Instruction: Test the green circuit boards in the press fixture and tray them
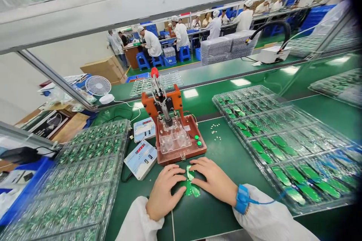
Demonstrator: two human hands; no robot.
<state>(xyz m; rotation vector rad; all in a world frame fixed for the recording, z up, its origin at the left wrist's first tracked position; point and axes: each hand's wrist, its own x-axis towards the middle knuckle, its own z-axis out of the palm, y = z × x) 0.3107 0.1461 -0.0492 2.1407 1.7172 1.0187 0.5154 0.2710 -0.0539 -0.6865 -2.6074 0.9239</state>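
Several small green circuit boards [192,190] lie close together on the bench between my hands, just in front of a red-brown test fixture. My left hand [167,189] has its thumb and fingertips on the left edge of these boards. From the other side, my right hand [216,181], with a blue wrist strap [242,199], grips their upper and right edges between fingers and thumb. My fingers hide part of the boards. The fixture [181,154] has a clear plate and a toggle lever with a red knob [154,72].
On the left is a clear tray [109,196] of circuit boards; another clear tray [256,162] with green boards is at the right. Two meter boxes [141,160] stand beside the fixture. Small white bits [216,131] are scattered to its right. A white fan [98,85] stands further back.
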